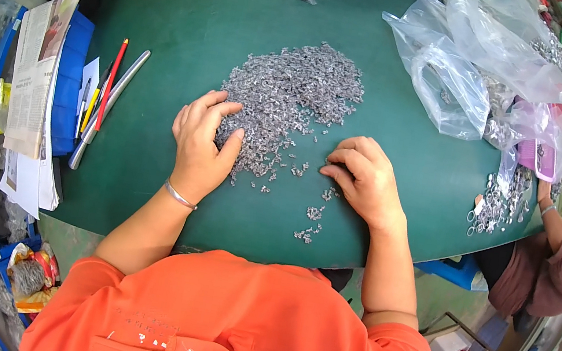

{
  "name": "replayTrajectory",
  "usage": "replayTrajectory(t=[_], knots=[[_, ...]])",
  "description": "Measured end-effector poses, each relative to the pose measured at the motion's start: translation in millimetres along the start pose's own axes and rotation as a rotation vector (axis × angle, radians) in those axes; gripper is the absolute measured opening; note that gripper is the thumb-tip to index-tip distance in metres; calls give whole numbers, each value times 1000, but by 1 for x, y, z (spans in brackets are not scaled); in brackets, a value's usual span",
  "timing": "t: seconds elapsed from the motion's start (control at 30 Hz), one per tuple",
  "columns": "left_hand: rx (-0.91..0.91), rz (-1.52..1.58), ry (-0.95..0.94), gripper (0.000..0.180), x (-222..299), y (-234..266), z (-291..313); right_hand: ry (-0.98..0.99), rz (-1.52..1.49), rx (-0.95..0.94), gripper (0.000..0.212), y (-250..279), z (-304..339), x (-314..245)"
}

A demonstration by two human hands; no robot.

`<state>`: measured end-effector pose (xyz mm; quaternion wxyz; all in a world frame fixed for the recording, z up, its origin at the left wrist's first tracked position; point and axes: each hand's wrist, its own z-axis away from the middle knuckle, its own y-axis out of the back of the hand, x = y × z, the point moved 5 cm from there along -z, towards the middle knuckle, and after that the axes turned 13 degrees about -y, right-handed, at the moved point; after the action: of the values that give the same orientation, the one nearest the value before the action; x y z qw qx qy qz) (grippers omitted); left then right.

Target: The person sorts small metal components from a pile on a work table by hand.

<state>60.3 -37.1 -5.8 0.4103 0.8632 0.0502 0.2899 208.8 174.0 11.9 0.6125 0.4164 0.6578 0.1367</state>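
Loosely heaped, knobbly grey bits (297, 81); curved left hand (201, 143) touching.

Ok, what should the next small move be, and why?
Perhaps ease the right hand toward the loose, tiny grey pieces trailing beside it: they lie close by, apart from the large mound of tiny grey pieces, whose left edge the left hand meets.

A big heap of tiny, shiny grey bits (296, 85) lies spread on the green table (189, 11). It is wide at the far end and gets thin near the front, with loose bits by its right edge. The left hand (202, 138) touches its left side. A few little clumps (315, 213) sit apart, near the right hand (364, 178) (whether its fingers pinch a bit is too small to see).
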Motion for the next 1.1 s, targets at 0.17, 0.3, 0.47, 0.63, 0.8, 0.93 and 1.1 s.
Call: replayTrajectory(t=[0.17, 0.3, 0.47, 0.63, 0.8, 0.93, 1.1], knots=[[8, -1, 7, 33, -1, 1, 1, -87, -124, 56, 16, 16, 2, 16], [3, 4, -3, 33, 0, 1, 0, -116, -136, 1, 15, 15, 5, 18], [0, 17, -1, 34, -1, 1, -1, 12, 8, -30, 18, 1, -1, -2], [-8, -14, -8, 32, 1, 3, -2, -3, 1, -90, 15, 2, 1, 5], [1, 13, -3, 33, -1, 1, -1, -69, -83, -25, 14, 4, 3, 10], [-17, -11, -8, 32, 2, 2, -2, -23, -39, -34, 14, 3, 1, 2], [-22, -19, 7, 33, 4, 4, -2, 36, -97, -267, 15, 8, 4, 5]])
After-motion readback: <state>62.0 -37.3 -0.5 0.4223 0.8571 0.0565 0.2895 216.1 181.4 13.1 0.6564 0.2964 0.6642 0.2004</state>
